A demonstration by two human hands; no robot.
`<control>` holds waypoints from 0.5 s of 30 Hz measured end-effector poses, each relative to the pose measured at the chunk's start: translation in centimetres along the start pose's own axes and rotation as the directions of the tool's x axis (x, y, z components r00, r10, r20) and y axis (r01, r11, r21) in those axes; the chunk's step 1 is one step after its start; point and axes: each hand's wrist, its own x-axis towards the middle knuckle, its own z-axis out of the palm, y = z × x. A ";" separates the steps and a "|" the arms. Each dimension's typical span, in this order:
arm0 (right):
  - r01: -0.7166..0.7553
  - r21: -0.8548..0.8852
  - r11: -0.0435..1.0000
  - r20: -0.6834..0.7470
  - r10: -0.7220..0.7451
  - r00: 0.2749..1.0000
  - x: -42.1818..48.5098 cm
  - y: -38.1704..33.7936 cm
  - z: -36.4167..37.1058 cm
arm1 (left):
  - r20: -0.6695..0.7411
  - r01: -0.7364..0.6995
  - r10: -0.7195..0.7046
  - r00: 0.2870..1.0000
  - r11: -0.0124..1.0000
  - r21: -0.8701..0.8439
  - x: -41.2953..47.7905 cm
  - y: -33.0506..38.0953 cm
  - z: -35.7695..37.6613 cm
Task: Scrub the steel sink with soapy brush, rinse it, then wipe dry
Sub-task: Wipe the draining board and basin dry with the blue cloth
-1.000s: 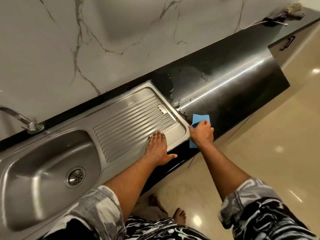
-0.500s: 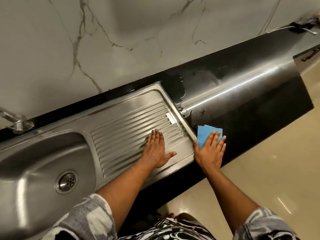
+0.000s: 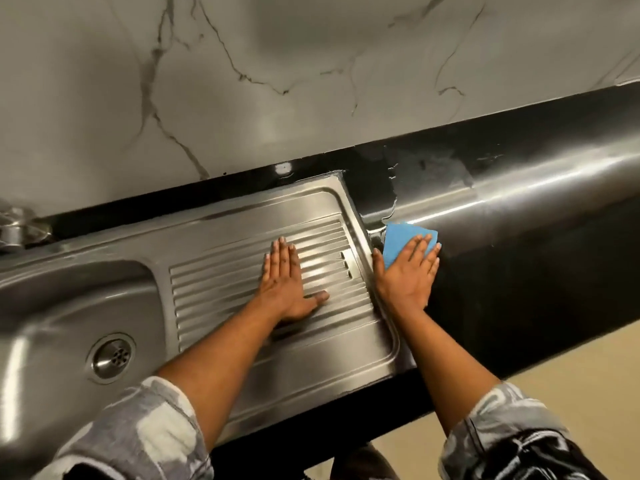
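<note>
The steel sink point(image 3: 221, 216) runs along the counter, with its bowl and round drain point(image 3: 112, 356) at the lower left and a ribbed drainboard point(image 3: 221, 285) to the right of the bowl. My left hand point(image 3: 285, 284) lies flat on the ribs, fingers straight. My right hand point(image 3: 408, 271) presses flat on a blue cloth point(image 3: 398, 239) lying on the black countertop point(image 3: 519, 271), just beyond the sink's right rim. Water streaks show on the counter behind the cloth.
A steel tap base point(image 3: 12, 226) sits at the far left against the marble wall point(image 3: 311, 71). The counter's front edge drops to a beige floor point(image 3: 571, 375) at the lower right.
The right hand went from gripping the cloth to pressing flat on it, sliding it farther back along the sink's rim. The left hand stayed flat on the drainboard. The view shifted left.
</note>
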 end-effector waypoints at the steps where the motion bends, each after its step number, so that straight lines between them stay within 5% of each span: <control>1: 0.025 0.001 1.000 -0.002 -0.025 1.000 1.0 -0.6 -0.2 | 0.015 0.002 -0.002 1.000 1.000 0.002 0.0 0.1 -0.1; 15: 0.363 0.001 0.932 -0.006 -0.363 0.932 10.6 -9.4 -0.3 | 0.126 0.014 -0.012 0.992 1.000 -0.015 0.1 0.4 -1.3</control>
